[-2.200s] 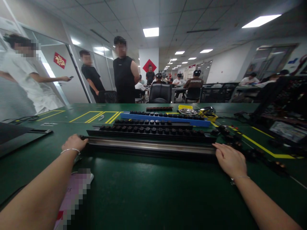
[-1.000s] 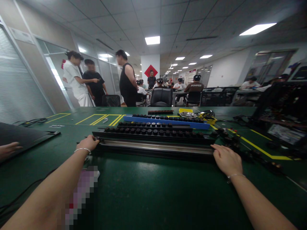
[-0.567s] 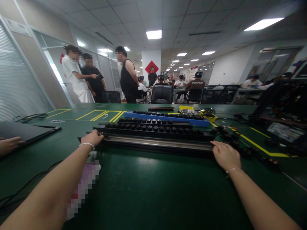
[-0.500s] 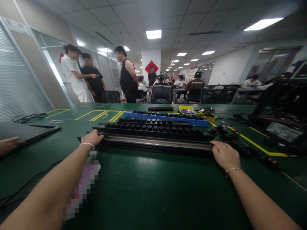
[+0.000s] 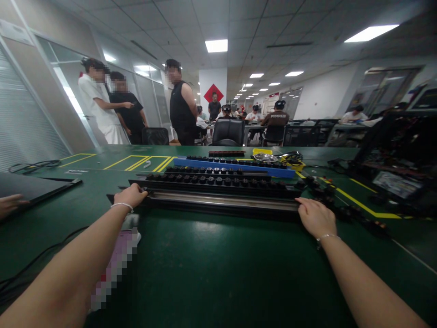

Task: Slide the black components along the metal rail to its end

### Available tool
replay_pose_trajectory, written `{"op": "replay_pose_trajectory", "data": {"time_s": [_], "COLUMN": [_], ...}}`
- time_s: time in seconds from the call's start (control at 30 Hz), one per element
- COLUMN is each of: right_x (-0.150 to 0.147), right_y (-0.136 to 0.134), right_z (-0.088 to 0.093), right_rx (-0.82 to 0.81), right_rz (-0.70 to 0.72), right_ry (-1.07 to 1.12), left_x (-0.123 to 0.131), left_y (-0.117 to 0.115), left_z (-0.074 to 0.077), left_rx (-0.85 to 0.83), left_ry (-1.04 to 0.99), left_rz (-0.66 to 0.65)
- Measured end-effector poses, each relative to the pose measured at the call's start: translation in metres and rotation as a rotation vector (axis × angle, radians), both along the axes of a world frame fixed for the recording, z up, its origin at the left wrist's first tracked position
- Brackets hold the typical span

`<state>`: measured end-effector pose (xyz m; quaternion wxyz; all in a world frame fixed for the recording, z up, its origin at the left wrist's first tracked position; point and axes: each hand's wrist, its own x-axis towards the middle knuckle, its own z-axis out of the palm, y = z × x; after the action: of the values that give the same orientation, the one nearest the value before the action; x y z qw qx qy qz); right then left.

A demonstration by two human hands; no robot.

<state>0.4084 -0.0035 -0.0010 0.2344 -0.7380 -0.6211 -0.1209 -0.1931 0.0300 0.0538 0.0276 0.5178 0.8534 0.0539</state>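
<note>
Closest to the camera it's just bare green bench (image 5: 218, 273) and two forearms reaching out over it. There's a blurred-out flat thing (image 5: 114, 269) lying on the bench right under the left forearm, not being touched as far as I can see.

Then the main bit: a long dark rail (image 5: 221, 200) with a shiny metal strip along its top, lying flat on the bench with its long axis running straight left to right across the view. The left hand (image 5: 129, 196) is on the rail's left end, fingers curled over it, so it looks closed around that end, though the fingertips are hidden behind the rail. The right hand (image 5: 316, 217) sits on the right end, palm down, fingers together and laid against the rail's near edge, more pressing than gripping from what I can tell. So one hand per end, rail square between them, neither hand really nearer than the other.

Just behind the rail and parallel to it is a black strip of round knobs (image 5: 218, 182), then a shorter one, then a blue bar (image 5: 235, 166) with more knobs on it. Loose dark parts (image 5: 341, 209) trail off past the right hand along a yellow line (image 5: 362, 205). At far left someone else's fingers (image 5: 10, 202) rest by a dark flat panel (image 5: 30, 187). Way back, people are standing and sitting around office chairs.
</note>
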Motion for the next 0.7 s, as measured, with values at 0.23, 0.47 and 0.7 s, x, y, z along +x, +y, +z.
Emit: {"op": "replay_pose_trajectory", "data": {"time_s": [0.23, 0.47, 0.7], "right_x": [-0.0003, 0.0007, -0.0003], "right_y": [-0.0009, -0.0003, 0.0002], "right_z": [0.0005, 0.0007, 0.0004], "right_rx": [-0.009, -0.028, -0.032], "right_rz": [0.004, 0.002, -0.021], "right_ry": [0.016, 0.02, 0.009], "left_x": [0.0033, 0.0038, 0.007], "left_y": [0.0009, 0.0039, 0.0063], "left_z": [-0.0031, -0.0071, -0.0086], "left_rx": [0.033, 0.076, 0.09], "left_ry": [0.002, -0.023, -0.016], "left_rz": [-0.013, -0.046, -0.044]}}
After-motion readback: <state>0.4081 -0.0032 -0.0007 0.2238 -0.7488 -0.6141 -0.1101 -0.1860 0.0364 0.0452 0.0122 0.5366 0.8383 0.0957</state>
